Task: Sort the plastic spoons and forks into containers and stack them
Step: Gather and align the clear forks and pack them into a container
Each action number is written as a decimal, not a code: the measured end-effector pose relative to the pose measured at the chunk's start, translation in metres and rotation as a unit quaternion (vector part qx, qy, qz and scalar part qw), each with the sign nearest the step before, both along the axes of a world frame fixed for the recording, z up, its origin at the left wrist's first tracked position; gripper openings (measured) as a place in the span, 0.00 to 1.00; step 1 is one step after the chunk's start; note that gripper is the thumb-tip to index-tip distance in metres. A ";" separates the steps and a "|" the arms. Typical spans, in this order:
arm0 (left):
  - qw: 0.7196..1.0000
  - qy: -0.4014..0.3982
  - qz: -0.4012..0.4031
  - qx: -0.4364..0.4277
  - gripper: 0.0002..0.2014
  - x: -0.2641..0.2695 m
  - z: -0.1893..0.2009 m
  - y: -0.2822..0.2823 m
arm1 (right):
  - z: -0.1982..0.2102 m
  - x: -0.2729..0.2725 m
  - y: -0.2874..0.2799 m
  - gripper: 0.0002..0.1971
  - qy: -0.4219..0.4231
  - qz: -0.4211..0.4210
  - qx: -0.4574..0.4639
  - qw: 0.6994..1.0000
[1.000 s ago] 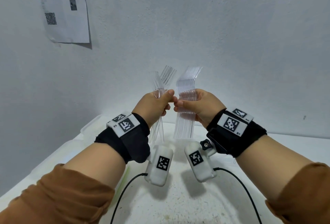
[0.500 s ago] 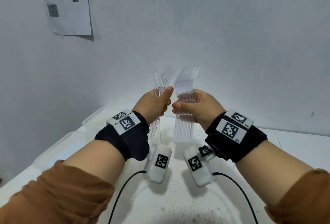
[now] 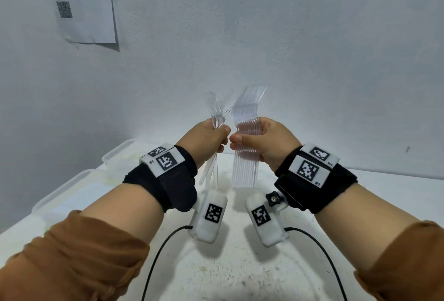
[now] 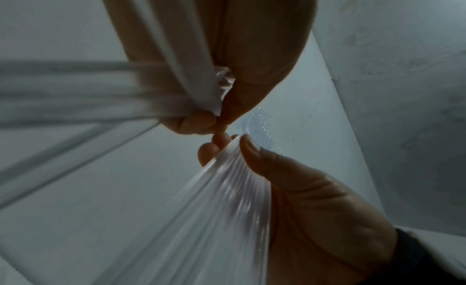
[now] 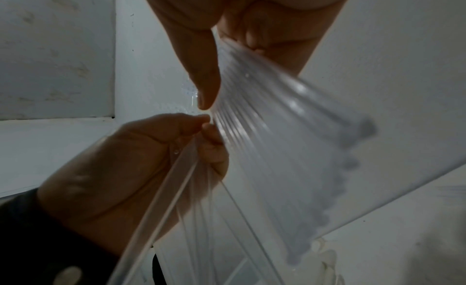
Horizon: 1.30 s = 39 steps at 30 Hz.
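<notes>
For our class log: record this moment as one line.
left hand: few forks | right hand: aligned fork stack | both raised, thumbs close

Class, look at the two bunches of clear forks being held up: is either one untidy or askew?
Yes. The forks in the left hand splay: heads fan apart and handles cross below. The stack in the right hand sits neatly nested.
</notes>
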<state>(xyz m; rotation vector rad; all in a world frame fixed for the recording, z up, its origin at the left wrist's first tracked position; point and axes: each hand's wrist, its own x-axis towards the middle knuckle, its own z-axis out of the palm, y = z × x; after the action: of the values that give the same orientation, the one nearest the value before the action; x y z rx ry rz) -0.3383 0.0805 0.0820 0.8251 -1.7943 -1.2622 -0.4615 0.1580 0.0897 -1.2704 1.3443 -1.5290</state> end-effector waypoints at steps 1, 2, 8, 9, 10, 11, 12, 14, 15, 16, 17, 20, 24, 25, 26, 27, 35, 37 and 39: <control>1.000 0.006 -0.004 -0.003 0.05 -0.002 0.000 0.001 | 0.000 -0.002 0.002 0.10 0.002 -0.001 -0.001 1.000; 1.000 0.020 -0.013 -0.001 0.04 -0.003 0.000 0.003 | 0.001 -0.003 0.003 0.09 0.003 -0.003 -0.003 1.000; 0.997 0.065 -0.035 0.006 0.15 -0.013 0.000 0.008 | 0.006 -0.009 0.010 0.10 -0.006 -0.021 -0.011 1.000; 0.997 0.067 -0.040 0.006 0.16 -0.015 0.000 0.009 | 0.007 -0.010 0.010 0.10 -0.006 -0.023 -0.010 1.000; 0.996 0.069 -0.048 0.007 0.17 -0.016 0.000 0.009 | 0.007 -0.010 0.011 0.09 -0.004 -0.025 -0.009 1.000; 0.996 0.071 -0.052 0.007 0.18 -0.018 -0.001 0.010 | 0.006 -0.010 0.011 0.08 -0.001 -0.026 -0.006 1.000; 0.996 0.074 -0.054 0.008 0.19 -0.019 0.000 0.010 | 0.006 -0.010 0.010 0.08 0.001 -0.027 -0.004 1.000; 0.995 0.085 -0.060 0.010 0.20 -0.021 0.000 0.009 | 0.005 -0.009 0.010 0.09 0.007 -0.027 0.000 1.000; 0.993 0.093 -0.065 0.013 0.20 -0.021 0.000 0.010 | 0.005 -0.009 0.010 0.10 0.010 -0.027 0.001 1.000; 0.992 0.099 -0.070 0.015 0.20 -0.022 0.000 0.010 | 0.004 -0.009 0.009 0.11 0.014 -0.028 0.002 1.000; 0.992 0.102 -0.073 0.015 0.20 -0.022 0.000 0.010 | 0.004 -0.009 0.009 0.11 0.016 -0.028 0.002 0.999; 0.992 0.099 -0.076 0.008 0.19 -0.021 -0.001 0.010 | 0.004 -0.009 0.008 0.10 0.017 -0.032 0.005 0.999; 0.992 0.098 -0.074 0.011 0.13 -0.021 -0.002 0.007 | 0.005 -0.009 0.006 0.09 0.023 -0.035 0.010 0.999; 0.993 0.095 -0.071 0.008 0.11 -0.021 -0.003 0.006 | 0.006 -0.009 0.006 0.09 0.025 -0.036 0.012 0.999; 0.993 0.094 -0.070 0.005 0.09 -0.021 -0.003 0.006 | 0.006 -0.009 0.006 0.09 0.028 -0.037 0.014 0.999; 0.993 0.093 -0.067 0.004 0.08 -0.021 -0.003 0.006 | 0.006 -0.010 0.005 0.10 0.032 -0.039 0.016 0.999; 0.997 0.068 -0.038 -0.013 0.15 -0.021 -0.001 0.006 | 0.010 -0.011 0.005 0.14 0.029 -0.027 0.017 0.999; 0.997 0.068 -0.039 -0.007 0.17 -0.020 0.000 0.007 | 0.009 -0.010 0.004 0.13 0.037 -0.039 0.013 0.998; 0.997 0.074 -0.036 0.003 0.16 -0.019 0.000 0.008 | 0.008 -0.011 0.002 0.11 0.040 -0.050 0.018 0.998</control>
<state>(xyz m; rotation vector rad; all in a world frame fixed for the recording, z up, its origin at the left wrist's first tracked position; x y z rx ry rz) -0.3569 0.0882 0.0823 0.6583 -1.7158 -1.3384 -0.4721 0.1605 0.0981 -1.2703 1.4998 -1.5281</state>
